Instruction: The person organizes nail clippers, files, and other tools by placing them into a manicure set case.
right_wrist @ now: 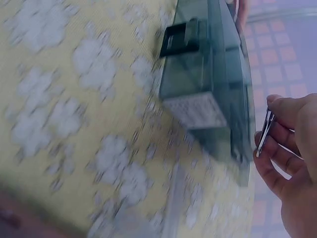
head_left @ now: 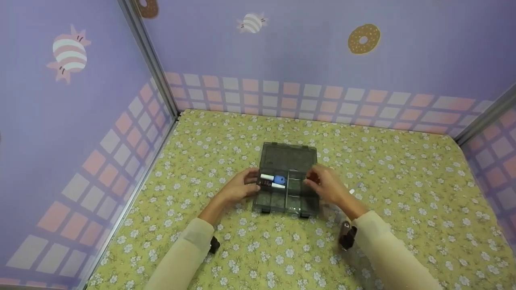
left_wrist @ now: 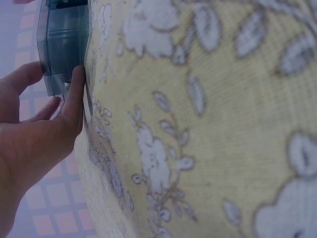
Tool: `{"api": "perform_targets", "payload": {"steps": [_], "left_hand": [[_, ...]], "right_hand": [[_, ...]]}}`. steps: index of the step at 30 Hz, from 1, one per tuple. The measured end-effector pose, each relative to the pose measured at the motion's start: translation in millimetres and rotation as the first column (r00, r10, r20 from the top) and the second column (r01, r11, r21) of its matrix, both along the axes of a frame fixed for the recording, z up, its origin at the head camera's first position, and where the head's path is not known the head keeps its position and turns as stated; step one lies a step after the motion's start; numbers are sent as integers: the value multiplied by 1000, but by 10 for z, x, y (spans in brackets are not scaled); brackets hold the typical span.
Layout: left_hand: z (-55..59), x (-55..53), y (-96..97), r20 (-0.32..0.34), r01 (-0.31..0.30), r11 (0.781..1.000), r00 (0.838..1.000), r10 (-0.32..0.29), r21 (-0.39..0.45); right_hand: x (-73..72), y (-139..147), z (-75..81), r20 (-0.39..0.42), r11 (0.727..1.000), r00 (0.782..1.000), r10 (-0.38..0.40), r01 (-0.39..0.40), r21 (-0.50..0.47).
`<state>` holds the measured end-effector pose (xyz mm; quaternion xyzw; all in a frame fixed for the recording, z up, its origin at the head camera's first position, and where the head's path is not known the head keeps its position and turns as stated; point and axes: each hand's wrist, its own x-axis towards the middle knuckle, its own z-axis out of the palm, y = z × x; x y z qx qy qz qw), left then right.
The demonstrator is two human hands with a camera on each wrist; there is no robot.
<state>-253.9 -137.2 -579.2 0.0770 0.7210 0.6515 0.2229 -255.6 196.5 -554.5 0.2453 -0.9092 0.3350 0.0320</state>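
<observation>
A translucent grey-green storage box lies with its lid folded back, its front part divided into compartments. In a left compartment are a blue item with a white end and a dark small bottle with a white cap. My left hand holds the box's left side, thumb toward the compartments; the left wrist view shows fingers at its corner. Above the right compartments is my right hand. It pinches a slim silver metal piece like a nail clipper between thumb and fingers.
A slender white-ended item lies right of the box, partly behind the right wrist. A brown object is beside the right sleeve. Floral cloth covers the table, with patterned walls at the back and sides.
</observation>
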Motion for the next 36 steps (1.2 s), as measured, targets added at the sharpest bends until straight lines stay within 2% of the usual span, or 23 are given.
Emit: {"api": "perform_targets", "payload": {"steps": [6, 13, 19, 24, 30, 36], "left_hand": [[-6, 1, 5, -8, -5, 1000, 1000, 5, 4], [2, 2, 19, -16, 12, 1000, 1000, -11, 14], [12, -6, 5, -20, 18, 1000, 1000, -18, 2], [-15, -22, -9, -12, 16, 1000, 1000, -17, -4], [-24, -21, -23, -19, 14, 1000, 1000, -14, -4], [-10, -17, -7, 3, 8, 1000, 1000, -8, -8]], "right_hand": [[-36, -184, -38, -18, 997, 999, 51, -50, 53], [19, -160, -121, 13, 995, 997, 80, -81, 55], [102, 27, 3, 18, 998, 998, 53, -54, 29], [189, 275, 62, 8, 996, 997, 76, -76, 56], [331, 577, 37, 17, 988, 994, 111, -112, 110], [567, 807, -34, 99, 980, 988, 119, -133, 147]]}}
